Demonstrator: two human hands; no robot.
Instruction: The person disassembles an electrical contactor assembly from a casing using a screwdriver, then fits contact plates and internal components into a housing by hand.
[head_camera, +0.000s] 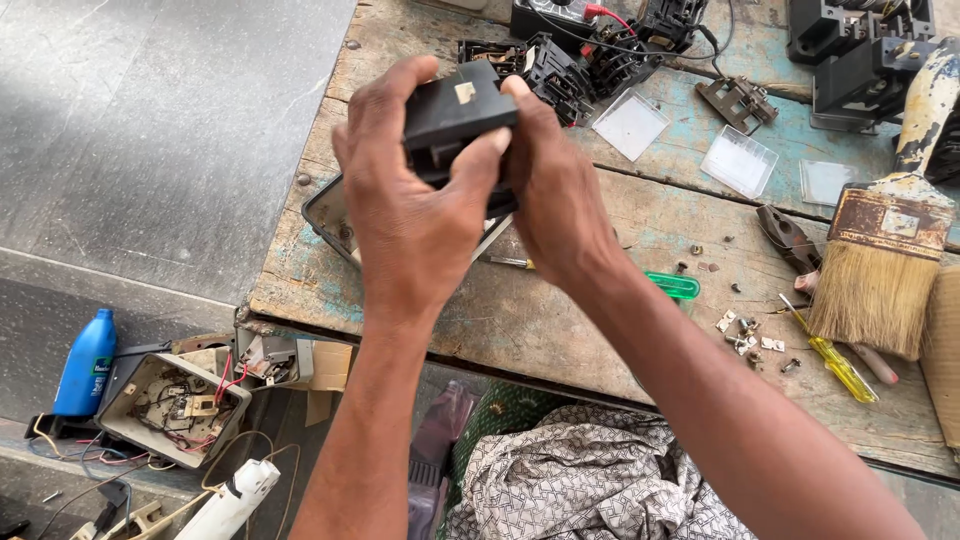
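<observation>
Black plastic switch module (458, 118) clamped between both hands, held up over the far-left part of the worn wooden bench (560, 330). Left hand (410, 215) wraps its near face, right hand (555, 190) pinches the right edge. Looks like mid-disassembly or fitting, housing being pried or pressed. Next move needs steady thumb pressure; green-handled screwdriver (668, 286) lies near right, paintbrush (885, 255) further right.
</observation>
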